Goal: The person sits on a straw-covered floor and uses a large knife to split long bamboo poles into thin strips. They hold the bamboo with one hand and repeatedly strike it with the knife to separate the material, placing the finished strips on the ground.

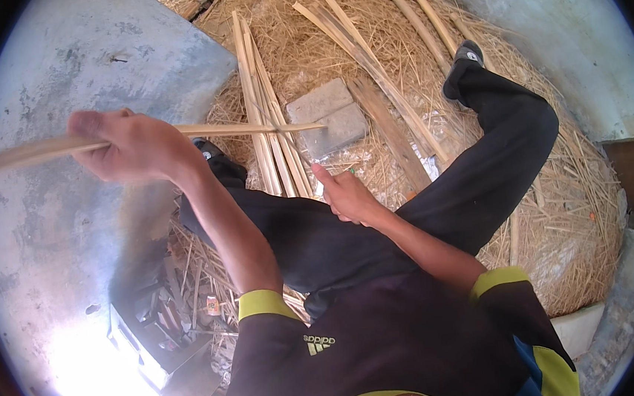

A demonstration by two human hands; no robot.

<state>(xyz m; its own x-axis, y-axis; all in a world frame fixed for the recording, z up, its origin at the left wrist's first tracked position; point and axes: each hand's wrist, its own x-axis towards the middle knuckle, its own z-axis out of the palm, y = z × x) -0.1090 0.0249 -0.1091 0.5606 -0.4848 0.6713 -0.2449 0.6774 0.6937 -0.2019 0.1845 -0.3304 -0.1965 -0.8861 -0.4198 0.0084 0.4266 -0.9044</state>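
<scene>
My left hand [134,144], slightly blurred, is closed round a long, pale bamboo strip [230,129]. One end of the strip runs out past the hand to the left, where it is smeared by motion. Its other end reaches over a grey block [340,131] on the floor. Closed in front of my lap, my right hand [348,195] grips a knife [296,146] whose thin dark blade slants up to the far left and crosses the strip. The knife's handle is mostly hidden in the fist.
Several split strips [258,91] lie beyond my left leg, and more long strips [373,63] lie beyond the block. A weathered board [390,129] rests beside it. Straw-like shavings [558,231] cover the floor between grey walls [98,66]. Round poles [422,22] lie near my right foot.
</scene>
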